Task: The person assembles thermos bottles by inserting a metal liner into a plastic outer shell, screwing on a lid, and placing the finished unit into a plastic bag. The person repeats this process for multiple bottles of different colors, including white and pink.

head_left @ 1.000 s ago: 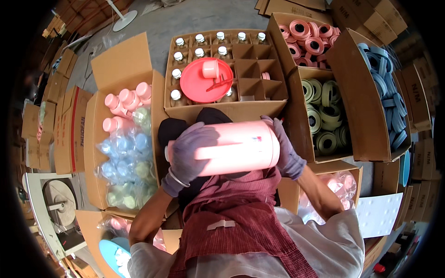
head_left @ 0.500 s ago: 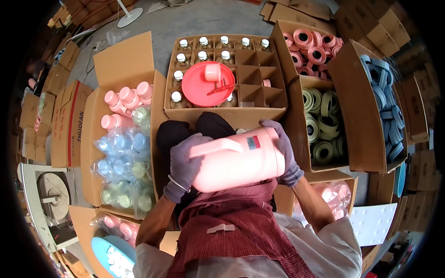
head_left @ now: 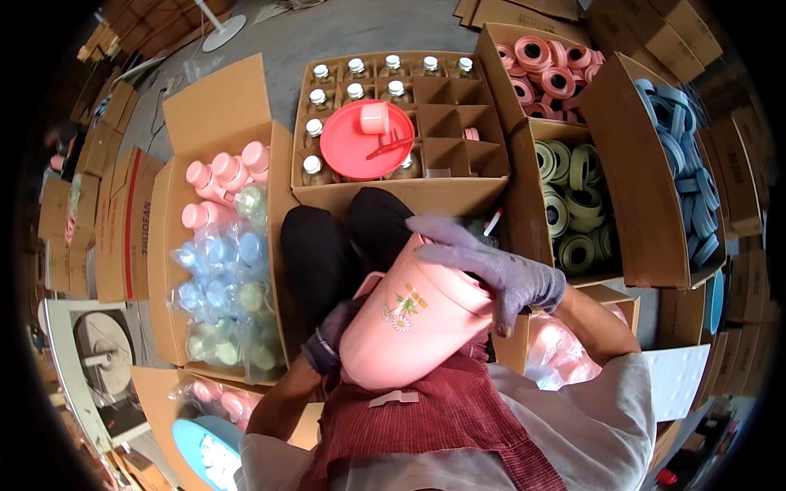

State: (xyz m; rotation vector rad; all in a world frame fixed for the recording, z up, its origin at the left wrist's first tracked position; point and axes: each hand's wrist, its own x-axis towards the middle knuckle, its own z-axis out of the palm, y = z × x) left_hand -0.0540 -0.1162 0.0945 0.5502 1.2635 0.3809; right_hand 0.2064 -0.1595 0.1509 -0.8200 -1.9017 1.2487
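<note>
A pink thermos jug (head_left: pixel 413 323) with a printed flower lies tilted over my lap, its base toward me and its rim end up to the right. At its lower left, my gloved left hand (head_left: pixel 332 331) grips it by the handle side, partly hidden behind the body. My gloved right hand (head_left: pixel 499 274) clasps the rim end, with fingers stretched across it and the thumb down at the near side. A dark gap shows under the right palm; the rest of that end is covered.
Ahead stands a divided carton (head_left: pixel 401 190) of white-capped glass bottles, bearing a red plate (head_left: pixel 348 151) with a pink cup (head_left: pixel 374 119) and red tweezers (head_left: pixel 385 150). A carton (head_left: pixel 168 270) of pink jugs and bagged parts is left; cartons of pink, green and blue rings (head_left: pixel 696 209) are right.
The jug has turned, bringing its flower print up and its handle down to the far left side, and it tilts more steeply. My right hand has shifted from the end's side to over its rim.
</note>
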